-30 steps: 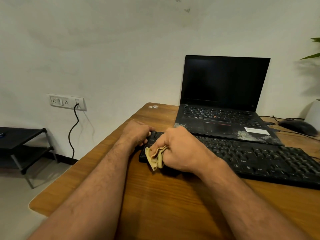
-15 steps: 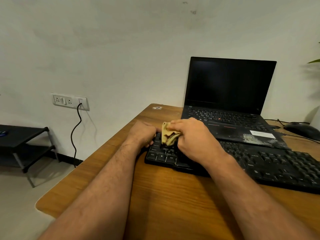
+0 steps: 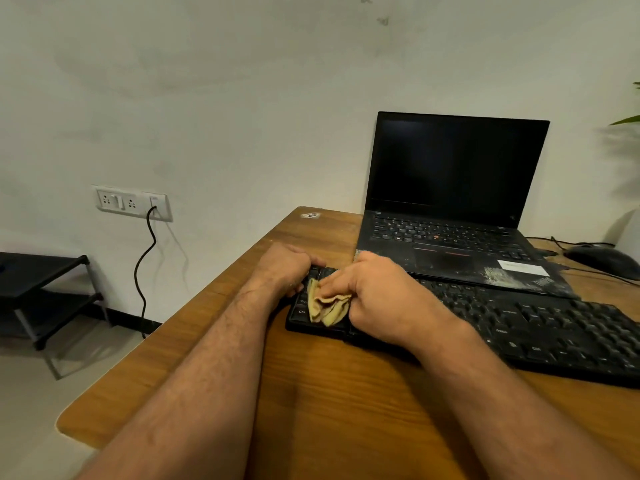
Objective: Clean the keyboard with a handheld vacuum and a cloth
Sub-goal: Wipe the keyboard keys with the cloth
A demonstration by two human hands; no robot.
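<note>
A black keyboard [image 3: 540,327] lies across the wooden desk [image 3: 332,403] in front of an open black laptop. My right hand [image 3: 377,292] grips a bunched yellow cloth [image 3: 327,304] and presses it on the keys at the keyboard's left end. My left hand [image 3: 285,266] curls round the keyboard's left edge and holds it in place. The cloth's folds hang out to the left of my right fist. No handheld vacuum is in view.
The laptop [image 3: 450,216] has dusty marks on its palm rest. A black mouse [image 3: 604,258] with cables sits at the far right. A wall socket [image 3: 133,202] with a black cord and a low black shelf [image 3: 45,292] stand left of the desk.
My right hand has wiped the cloth away over the keys and then back toward me at the keyboard's left end. My left hand has stayed on the keyboard's left edge.
</note>
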